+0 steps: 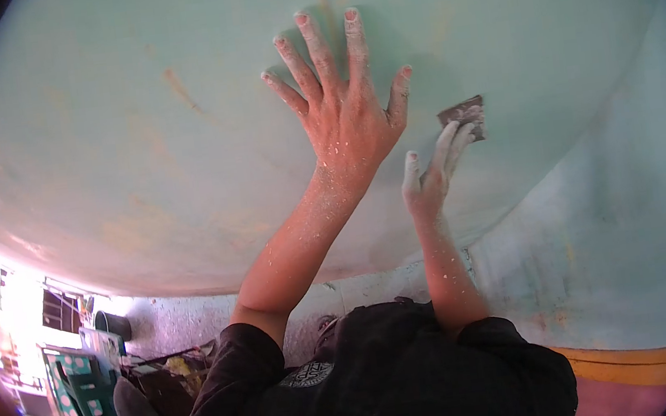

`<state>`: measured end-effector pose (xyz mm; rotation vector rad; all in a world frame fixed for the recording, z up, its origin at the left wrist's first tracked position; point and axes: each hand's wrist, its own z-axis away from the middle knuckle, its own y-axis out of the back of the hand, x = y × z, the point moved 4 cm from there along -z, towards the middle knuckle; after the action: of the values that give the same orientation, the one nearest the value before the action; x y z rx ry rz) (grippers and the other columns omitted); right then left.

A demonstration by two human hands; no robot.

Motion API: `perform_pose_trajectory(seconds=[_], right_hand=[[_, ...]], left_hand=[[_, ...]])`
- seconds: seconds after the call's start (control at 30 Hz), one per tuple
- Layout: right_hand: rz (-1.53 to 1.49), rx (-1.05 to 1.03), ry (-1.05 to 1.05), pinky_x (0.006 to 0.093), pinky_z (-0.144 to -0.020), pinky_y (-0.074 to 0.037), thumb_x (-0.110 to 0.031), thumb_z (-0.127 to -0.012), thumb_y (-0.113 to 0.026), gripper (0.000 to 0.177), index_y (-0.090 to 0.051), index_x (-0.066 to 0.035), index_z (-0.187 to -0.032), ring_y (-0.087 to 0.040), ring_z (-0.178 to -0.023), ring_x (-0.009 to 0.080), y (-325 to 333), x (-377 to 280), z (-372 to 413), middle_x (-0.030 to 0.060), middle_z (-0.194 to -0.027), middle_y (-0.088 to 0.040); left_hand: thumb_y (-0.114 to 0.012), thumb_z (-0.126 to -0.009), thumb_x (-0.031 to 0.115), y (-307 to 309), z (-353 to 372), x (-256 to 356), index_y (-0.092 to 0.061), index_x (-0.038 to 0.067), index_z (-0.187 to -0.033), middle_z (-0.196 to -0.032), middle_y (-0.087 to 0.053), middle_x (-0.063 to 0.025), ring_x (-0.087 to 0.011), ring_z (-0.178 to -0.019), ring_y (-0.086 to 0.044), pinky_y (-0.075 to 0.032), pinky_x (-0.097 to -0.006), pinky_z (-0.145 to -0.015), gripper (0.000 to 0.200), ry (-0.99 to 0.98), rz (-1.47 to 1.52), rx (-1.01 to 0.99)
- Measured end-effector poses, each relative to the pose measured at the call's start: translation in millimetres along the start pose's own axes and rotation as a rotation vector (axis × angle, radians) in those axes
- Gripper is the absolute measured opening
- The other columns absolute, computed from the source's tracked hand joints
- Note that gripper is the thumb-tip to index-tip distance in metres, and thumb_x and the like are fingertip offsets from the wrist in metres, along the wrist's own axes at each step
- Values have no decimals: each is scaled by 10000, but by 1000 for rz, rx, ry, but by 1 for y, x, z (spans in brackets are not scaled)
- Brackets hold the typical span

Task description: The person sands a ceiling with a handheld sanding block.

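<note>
My left hand (347, 112) lies flat on a pale green painted wall (204, 157), its fingers spread and the thumb pointing to the right. White dust coats its fingers and specks my forearm. To the right and a little lower, my right hand (437, 171) presses a small dark piece of sandpaper (466, 115) against the same wall. The fingertips lie over the sandpaper's lower part, which is smeared with white dust. The thumb stands apart from the sandpaper. Whether any of the sandpaper is folded under the fingers is hidden.
Another pale blue wall (597, 219) meets the green one at the right, with an orange band (638, 362) along its bottom. At the lower left stand a green plastic chair (91, 392), a dark bucket (112, 325) and clutter near a bright opening.
</note>
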<state>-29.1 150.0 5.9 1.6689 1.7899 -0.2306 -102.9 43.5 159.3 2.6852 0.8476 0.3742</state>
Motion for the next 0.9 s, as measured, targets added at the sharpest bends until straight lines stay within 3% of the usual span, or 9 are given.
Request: perform_pose_trajectory(seconds=[0.23,0.33,0.43,0.67,0.77,0.9], right_hand=[[-29,-14,111,566,-1144,-110,-408,-978,-424,711,-208,29,-1496,-62,-1428,508,10,-1,-7,313,-1549,-81],[-46,-25,158,582,-1136,-119,-397,-969,-439,702,-236,28,-1490,-71,-1423,517,8,2,-7,314,-1547,-97],[-50,10,171,598,-1128,-132,-390,-963,-451,698,-253,27,-1487,-82,-1416,531,4,-6,0,317,-1544,-106],[-7,25,134,566,-1139,-139,-327,-953,-472,671,-263,22,-1486,-103,-1426,504,7,-11,1,309,-1548,-110],[17,-12,153,523,-1156,-119,-259,-959,-481,642,-254,27,-1487,-103,-1440,468,13,-19,0,291,-1559,-102],[73,-17,94,531,-1152,-128,-253,-946,-490,644,-267,20,-1486,-110,-1435,478,15,-24,5,294,-1554,-119]], left_hand=[[-536,-906,511,1,24,-21,-302,148,-1506,-1562,-118,-260,-509,-1428,-37,18,-719,-1059,739,82,-111,-30],[-559,-903,506,1,31,-36,-251,58,-1507,-1544,-85,-311,-560,-1404,-18,-13,-729,-1052,812,110,-183,-45],[-526,-917,493,23,39,-69,-284,92,-1505,-1561,-114,-265,-511,-1429,-20,27,-697,-1071,752,210,-125,35],[-498,-938,453,52,70,-132,-185,-5,-1505,-1539,-95,-320,-509,-1428,-32,-49,-662,-1098,793,326,-107,132],[-506,-937,443,44,88,-124,-149,-38,-1500,-1532,-77,-334,-514,-1425,-32,-59,-670,-1091,822,316,-71,78],[-526,-932,434,36,81,-99,-153,-31,-1502,-1525,-62,-347,-526,-1421,-9,-38,-689,-1079,826,216,-28,26]])
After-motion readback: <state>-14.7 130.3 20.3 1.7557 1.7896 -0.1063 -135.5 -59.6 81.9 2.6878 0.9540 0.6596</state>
